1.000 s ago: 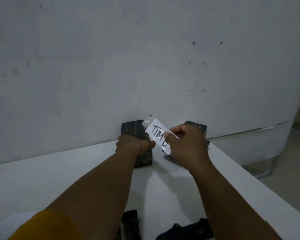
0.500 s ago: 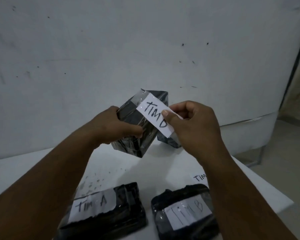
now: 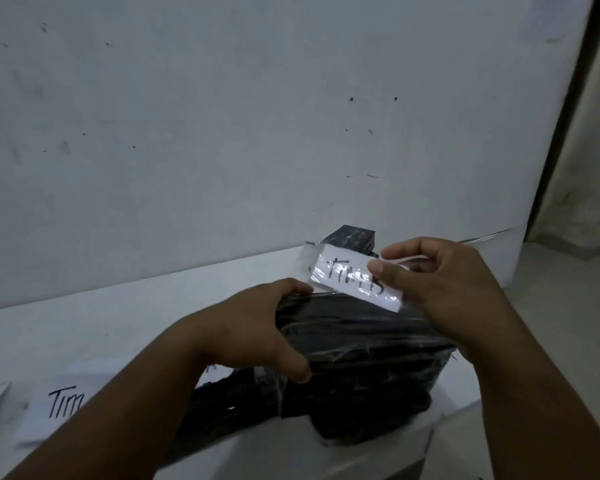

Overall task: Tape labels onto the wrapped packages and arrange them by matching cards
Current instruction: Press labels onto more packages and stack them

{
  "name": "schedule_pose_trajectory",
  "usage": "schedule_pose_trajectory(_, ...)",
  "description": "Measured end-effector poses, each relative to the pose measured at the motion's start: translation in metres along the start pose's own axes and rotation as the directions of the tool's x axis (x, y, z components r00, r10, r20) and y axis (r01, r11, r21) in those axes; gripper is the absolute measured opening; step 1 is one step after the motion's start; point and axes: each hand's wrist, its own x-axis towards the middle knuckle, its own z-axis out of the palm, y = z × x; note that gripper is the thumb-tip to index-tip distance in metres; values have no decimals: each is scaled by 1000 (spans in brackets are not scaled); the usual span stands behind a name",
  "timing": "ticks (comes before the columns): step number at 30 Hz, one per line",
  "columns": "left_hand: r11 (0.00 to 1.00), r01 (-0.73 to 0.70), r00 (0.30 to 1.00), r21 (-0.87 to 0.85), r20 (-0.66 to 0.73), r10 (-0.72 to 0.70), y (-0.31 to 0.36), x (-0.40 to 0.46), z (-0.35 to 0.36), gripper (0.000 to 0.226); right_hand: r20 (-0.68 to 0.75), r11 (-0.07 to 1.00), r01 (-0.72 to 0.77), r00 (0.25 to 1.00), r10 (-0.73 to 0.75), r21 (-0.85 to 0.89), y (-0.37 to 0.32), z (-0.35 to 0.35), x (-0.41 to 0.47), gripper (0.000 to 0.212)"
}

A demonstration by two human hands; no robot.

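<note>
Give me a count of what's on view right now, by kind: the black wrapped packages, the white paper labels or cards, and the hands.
Black wrapped packages: 3, the held package, one under it, one by the wall
White labels or cards: 2, the taped label, the card on the table
Hands: 2, left hand, right hand
Total: 7

A white tabletop (image 3: 125, 327) against the wall carries a paper card (image 3: 61, 403) reading "Tim" at near left, dark wrapped packages (image 3: 222, 414) at its near edge, and another package (image 3: 352, 238) by the wall.
</note>
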Motion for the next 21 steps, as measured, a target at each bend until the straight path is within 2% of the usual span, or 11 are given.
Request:
schedule_pose_trajectory(5, 995, -80, 997, -63, -9, 80, -12, 4, 15, 91, 79, 995, -95, 993, 92, 32, 17, -5, -4, 25)
schedule_pose_trajectory(14, 995, -82, 994, -57, 71, 86, -31, 8, 15, 118, 137, 991, -135, 981, 135, -6, 26, 7, 2, 26)
schedule_pose_trajectory(16, 986, -90, 996, -143, 15, 94, -31, 6, 15, 105, 138, 991, -130, 982, 130, -5, 27, 8, 2, 25)
schedule_pose_trajectory(17, 977, -95, 995, -191, -56, 86, -29, 5, 17, 95, 138, 992, -130, 982, 128, 0, 28, 9, 2, 25)
schedule_pose_trajectory(19, 952, -79, 977, -297, -214, 15, -21, 3, 21, 81, 140, 991, -133, 981, 132, 1, 29, 8, 3, 25)
schedule_pose_trajectory(21, 926, -32, 947, -377, -307, -92, -12, 1, 26, 71, 146, 992, -129, 981, 127, 8, 29, 8, 4, 25)
